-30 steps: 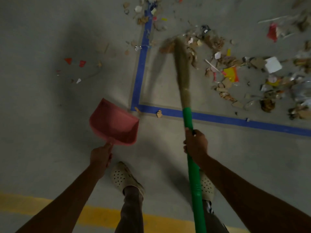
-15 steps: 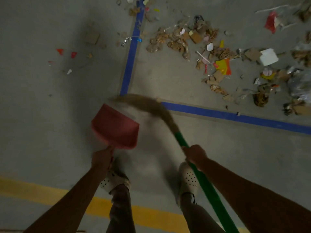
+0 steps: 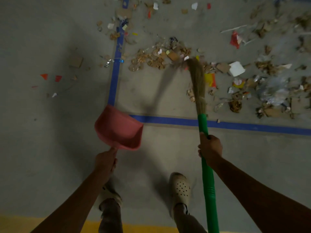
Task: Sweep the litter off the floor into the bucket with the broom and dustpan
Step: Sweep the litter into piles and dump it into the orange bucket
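A wide spread of cardboard scraps, paper and plastic litter point(image 3: 158, 59) is seen strewn inside the taped corner, and the long broom with green plastic handle and straw bristles point(image 3: 198, 81) is set tip-first into its near edge, bristles blurred mid-stroke. The pink plastic dustpan point(image 3: 117, 128) is held low at the tape corner, mouth turned toward the litter, well apart from the bristles; whether its lip touches the ground cannot be told. The green handle is wrapped tight by the fingers of the right hand point(image 3: 210, 149); the dustpan's short handle is clasped in the left hand point(image 3: 105, 161). A short, low pull toward the pan would be advised, with the lip pressed flat so nothing is slipped underneath; light scraps could be flicked aside by a fast swing. The bucket is not shown. Underfoot, a dull grey concrete floor point(image 3: 50, 165) is dimly lit, marked by two strips of blue tape point(image 3: 235, 126) joined at a right angle and a yellow painted band point(image 3: 16, 222) at the near edge. A few red scraps point(image 3: 58, 78) are seen lying outside the tape, to the left.
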